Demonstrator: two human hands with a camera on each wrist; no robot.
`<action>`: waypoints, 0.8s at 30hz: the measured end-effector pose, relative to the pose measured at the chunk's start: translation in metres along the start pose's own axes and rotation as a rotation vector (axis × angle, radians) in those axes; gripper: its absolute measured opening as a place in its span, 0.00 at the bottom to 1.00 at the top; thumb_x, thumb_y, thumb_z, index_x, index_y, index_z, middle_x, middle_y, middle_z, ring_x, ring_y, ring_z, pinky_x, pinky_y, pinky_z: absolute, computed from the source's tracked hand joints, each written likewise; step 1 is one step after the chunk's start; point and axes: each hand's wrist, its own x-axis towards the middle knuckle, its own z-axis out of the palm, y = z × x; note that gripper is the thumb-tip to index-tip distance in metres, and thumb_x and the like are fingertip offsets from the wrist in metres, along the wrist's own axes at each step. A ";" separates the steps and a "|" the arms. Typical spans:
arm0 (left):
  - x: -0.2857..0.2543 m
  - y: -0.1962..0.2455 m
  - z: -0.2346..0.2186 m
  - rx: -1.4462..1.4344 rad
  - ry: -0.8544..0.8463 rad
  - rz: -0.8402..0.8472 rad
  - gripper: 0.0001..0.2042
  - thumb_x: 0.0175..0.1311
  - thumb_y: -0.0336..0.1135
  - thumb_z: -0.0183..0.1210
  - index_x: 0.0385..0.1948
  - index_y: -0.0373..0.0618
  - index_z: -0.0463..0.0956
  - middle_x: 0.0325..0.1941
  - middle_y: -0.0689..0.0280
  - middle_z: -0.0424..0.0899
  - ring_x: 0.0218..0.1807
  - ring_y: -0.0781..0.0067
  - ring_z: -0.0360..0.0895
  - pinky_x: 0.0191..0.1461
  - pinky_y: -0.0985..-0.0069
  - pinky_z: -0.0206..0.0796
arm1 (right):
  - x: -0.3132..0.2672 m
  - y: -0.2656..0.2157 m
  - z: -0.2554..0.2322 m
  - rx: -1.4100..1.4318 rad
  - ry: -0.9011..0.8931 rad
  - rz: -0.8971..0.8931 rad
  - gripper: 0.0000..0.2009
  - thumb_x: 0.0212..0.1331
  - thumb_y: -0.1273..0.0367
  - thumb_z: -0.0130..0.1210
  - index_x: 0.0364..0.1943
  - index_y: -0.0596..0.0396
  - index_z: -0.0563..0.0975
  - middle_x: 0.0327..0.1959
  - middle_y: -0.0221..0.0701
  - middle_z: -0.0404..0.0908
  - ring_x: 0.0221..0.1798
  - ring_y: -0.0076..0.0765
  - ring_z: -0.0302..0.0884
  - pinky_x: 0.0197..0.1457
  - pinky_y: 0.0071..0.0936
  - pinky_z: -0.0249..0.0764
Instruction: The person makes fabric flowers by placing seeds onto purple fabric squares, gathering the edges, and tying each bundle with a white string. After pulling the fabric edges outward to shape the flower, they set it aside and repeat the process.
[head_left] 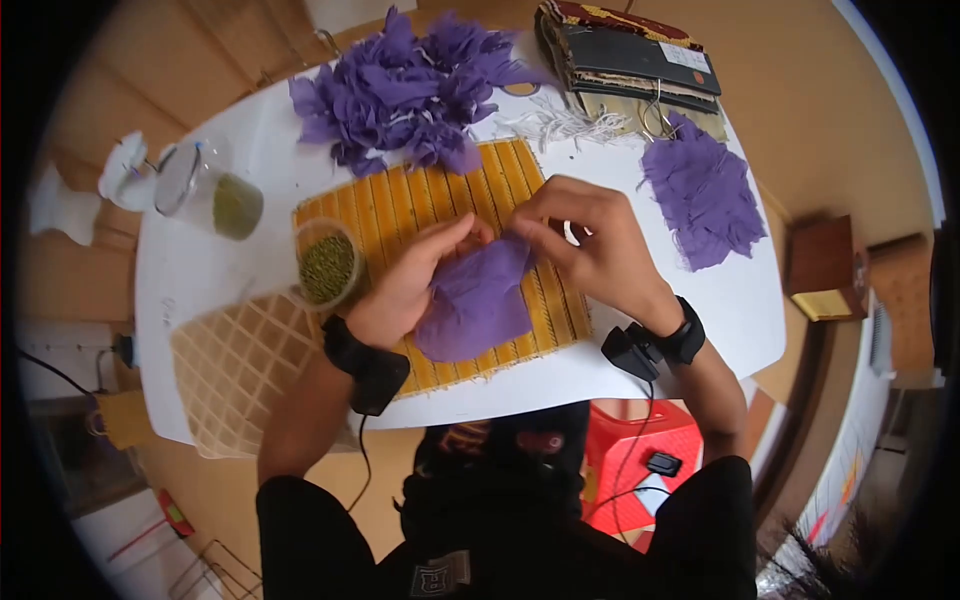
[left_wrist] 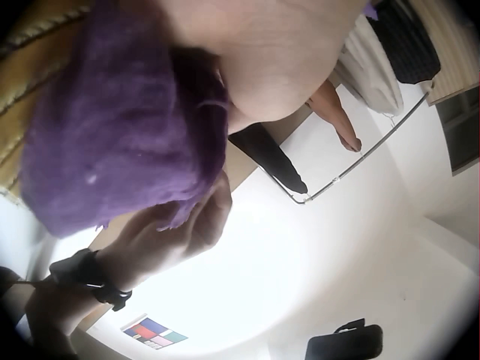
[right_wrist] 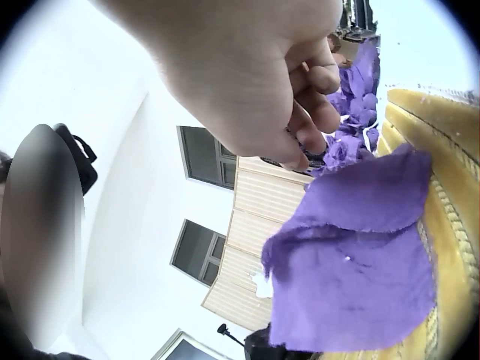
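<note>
A folded piece of purple cloth hangs over a yellow striped mat. My left hand holds it along its left side, thumb raised at the top. In the left wrist view the cloth covers most of that hand's fingers. My right hand is at the cloth's upper right corner, thumb and forefinger pinching its edge. In the right wrist view the right hand has its fingers curled just above the cloth, whose edges look frayed.
A heap of purple cloth strips lies at the back. Another purple piece is at right, near scissors, white threads and a dark book. Left stand a tub of green grains, a clear jar and a lattice sheet.
</note>
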 end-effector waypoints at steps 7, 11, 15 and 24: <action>0.002 -0.010 0.009 0.060 0.239 0.079 0.13 0.70 0.32 0.52 0.52 0.39 0.72 0.49 0.63 0.80 0.51 0.75 0.78 0.56 0.78 0.71 | 0.002 -0.032 0.005 -0.254 -0.202 -0.134 0.20 0.44 0.73 0.68 0.45 0.54 0.78 0.40 0.32 0.80 0.37 0.32 0.79 0.37 0.25 0.73; 0.001 -0.008 0.007 0.061 0.200 0.023 0.12 0.70 0.33 0.51 0.50 0.39 0.73 0.49 0.61 0.80 0.50 0.73 0.79 0.53 0.77 0.72 | -0.001 -0.022 0.016 -0.354 -0.189 -0.133 0.16 0.44 0.76 0.63 0.41 0.54 0.81 0.38 0.35 0.80 0.40 0.42 0.80 0.42 0.32 0.77; 0.007 -0.014 -0.005 -0.143 -0.094 0.170 0.10 0.69 0.34 0.53 0.48 0.41 0.74 0.47 0.63 0.80 0.48 0.74 0.79 0.51 0.77 0.73 | 0.020 -0.044 0.004 -0.175 -0.142 -0.116 0.11 0.48 0.82 0.55 0.37 0.60 0.82 0.38 0.36 0.81 0.38 0.37 0.80 0.39 0.26 0.76; 0.032 -0.029 -0.015 -0.031 -0.194 0.229 0.12 0.63 0.38 0.60 0.45 0.47 0.73 0.41 0.69 0.79 0.41 0.75 0.78 0.40 0.75 0.71 | 0.053 -0.091 -0.004 -0.219 -0.260 -0.051 0.03 0.52 0.75 0.61 0.31 0.61 0.82 0.33 0.31 0.82 0.31 0.25 0.76 0.29 0.22 0.68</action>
